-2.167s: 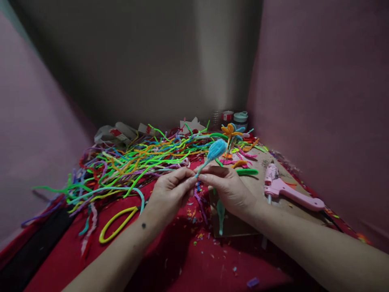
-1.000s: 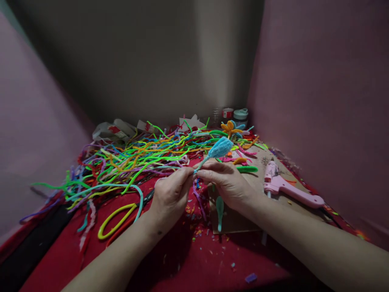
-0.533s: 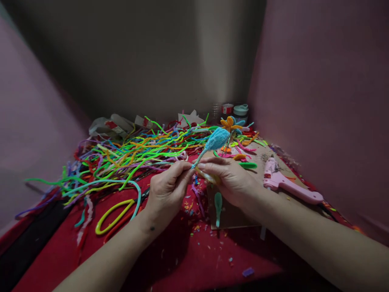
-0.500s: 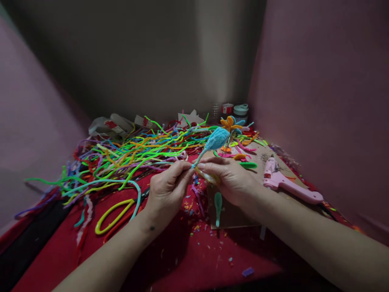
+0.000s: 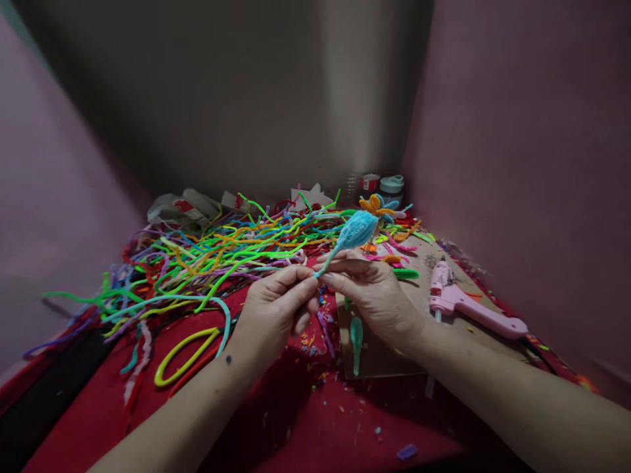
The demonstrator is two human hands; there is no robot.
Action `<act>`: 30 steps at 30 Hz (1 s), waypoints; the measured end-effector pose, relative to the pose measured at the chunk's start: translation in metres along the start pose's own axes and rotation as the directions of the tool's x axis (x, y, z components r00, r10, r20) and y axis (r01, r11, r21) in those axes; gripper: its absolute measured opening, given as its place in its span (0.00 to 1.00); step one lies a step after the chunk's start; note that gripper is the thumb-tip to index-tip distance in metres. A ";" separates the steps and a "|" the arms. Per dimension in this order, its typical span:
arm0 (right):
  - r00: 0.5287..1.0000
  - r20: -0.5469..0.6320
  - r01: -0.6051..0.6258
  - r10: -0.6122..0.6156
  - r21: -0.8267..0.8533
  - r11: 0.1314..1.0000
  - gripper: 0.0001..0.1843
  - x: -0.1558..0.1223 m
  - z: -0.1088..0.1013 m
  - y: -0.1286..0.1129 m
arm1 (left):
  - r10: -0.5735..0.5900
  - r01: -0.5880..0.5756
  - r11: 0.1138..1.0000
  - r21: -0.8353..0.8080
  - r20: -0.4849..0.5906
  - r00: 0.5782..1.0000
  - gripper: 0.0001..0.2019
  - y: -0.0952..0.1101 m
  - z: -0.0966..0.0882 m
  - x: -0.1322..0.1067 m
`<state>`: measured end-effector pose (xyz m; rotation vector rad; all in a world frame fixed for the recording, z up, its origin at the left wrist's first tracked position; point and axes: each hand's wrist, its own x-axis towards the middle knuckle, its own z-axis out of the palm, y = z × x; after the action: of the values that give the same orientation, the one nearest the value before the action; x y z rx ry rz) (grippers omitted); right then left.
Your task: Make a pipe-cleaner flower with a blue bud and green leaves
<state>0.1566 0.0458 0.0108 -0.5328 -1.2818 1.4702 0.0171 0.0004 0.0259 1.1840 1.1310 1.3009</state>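
Both hands meet over the middle of a red cloth (image 5: 305, 420). My left hand (image 5: 273, 315) and my right hand (image 5: 374, 292) each pinch the thin stem of a light blue pipe-cleaner bud (image 5: 355, 228), whose fuzzy oval head points up and away from me. The fingertips of the two hands nearly touch at the stem. A teal spoon-shaped pipe-cleaner piece (image 5: 355, 334) lies on a cardboard sheet (image 5: 389, 358) just below my right hand.
A big tangle of coloured pipe cleaners (image 5: 207, 256) covers the left and back. A yellow loop (image 5: 185, 355) lies near my left forearm. A pink glue gun (image 5: 463, 303) rests at right. An orange pipe-cleaner flower (image 5: 373, 205) and small jars (image 5: 392, 185) stand at the back. Walls close in on both sides.
The blue bud has stayed pinched between both hands; its head has swung slightly. My left fingers have shifted along the stem, and the camera has moved a little.
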 end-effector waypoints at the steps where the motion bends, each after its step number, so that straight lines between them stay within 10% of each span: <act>1: 1.000 0.007 -0.004 0.004 0.015 1.000 0.03 0.000 0.000 0.000 | -0.041 0.043 0.998 -0.048 0.030 0.999 0.04 0.001 -0.001 0.001; 14: 0.992 0.030 -0.127 0.124 0.156 0.980 0.06 0.002 0.000 0.008 | -0.186 0.277 0.914 -0.297 0.302 0.935 0.06 0.000 -0.006 0.006; 20: 0.960 0.215 -0.230 0.181 0.237 0.944 0.04 0.005 -0.004 0.011 | -0.191 0.378 0.852 -0.363 0.456 0.869 0.06 -0.009 -0.012 0.007; 30: 0.973 0.155 -0.205 0.172 0.233 0.951 0.05 0.004 -0.003 0.011 | -0.198 0.330 0.905 -0.267 0.421 0.885 0.08 -0.005 -0.010 0.007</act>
<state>0.1534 0.0518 0.0012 -0.4047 -1.1502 1.8240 0.0071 0.0073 0.0205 0.9364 0.7192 0.9434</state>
